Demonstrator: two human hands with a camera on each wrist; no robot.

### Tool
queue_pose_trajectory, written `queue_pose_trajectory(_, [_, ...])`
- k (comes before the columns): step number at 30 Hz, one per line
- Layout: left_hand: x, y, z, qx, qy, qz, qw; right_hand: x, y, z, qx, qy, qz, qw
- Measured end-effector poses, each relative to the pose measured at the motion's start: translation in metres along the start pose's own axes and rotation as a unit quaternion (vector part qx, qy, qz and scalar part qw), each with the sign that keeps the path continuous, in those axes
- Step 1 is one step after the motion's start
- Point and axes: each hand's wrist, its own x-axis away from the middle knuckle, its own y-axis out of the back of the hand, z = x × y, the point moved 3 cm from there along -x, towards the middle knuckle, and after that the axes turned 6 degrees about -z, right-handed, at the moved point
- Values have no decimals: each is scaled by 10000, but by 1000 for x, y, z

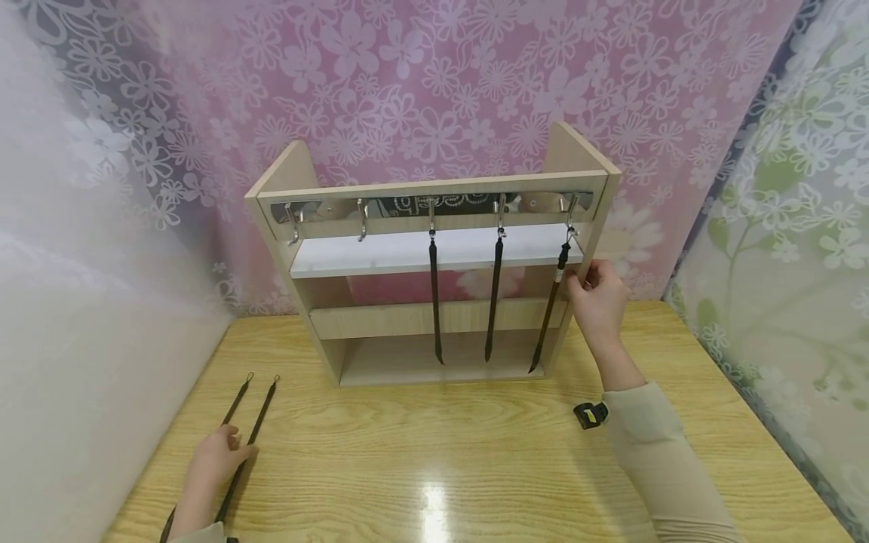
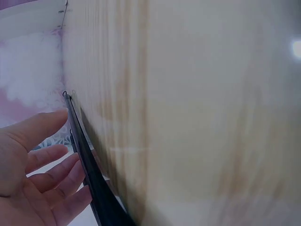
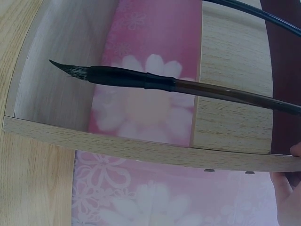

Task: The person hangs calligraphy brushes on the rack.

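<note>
A small wooden shelf [image 1: 434, 323] stands on the table with a row of metal hooks along its top. Three dark calligraphy brushes hang tip down: one on the middle hook [image 1: 435, 294], another brush [image 1: 495, 298] beside it, and a third brush [image 1: 547, 320] at the right end. My right hand [image 1: 603, 302] grips the edge of the shelf's right side panel [image 3: 141, 143], close to the third brush. Two more brushes lie on the table at the left. My left hand [image 1: 213, 458] is over them, fingers loosely bent, touching or nearly touching the nearer brush [image 2: 89, 165].
The two leftmost hooks, one hook [image 1: 292, 225] and its neighbour [image 1: 362, 220], hold no brush. A small black object [image 1: 589, 415] shows beside the right sleeve. White and floral sheets [image 1: 421, 90] surround the wooden table [image 1: 380, 460].
</note>
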Motion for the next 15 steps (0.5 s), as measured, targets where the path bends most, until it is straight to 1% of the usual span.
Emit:
queue_pose_trajectory(7, [-1, 0, -2, -121, -83, 86, 9999, 0, 1, 1, 152, 4, -26, 9999])
queue_pose_trajectory(15, [-2, 2, -5, -184, -129, 144, 9996, -1, 0, 0, 161, -30, 9, 9999])
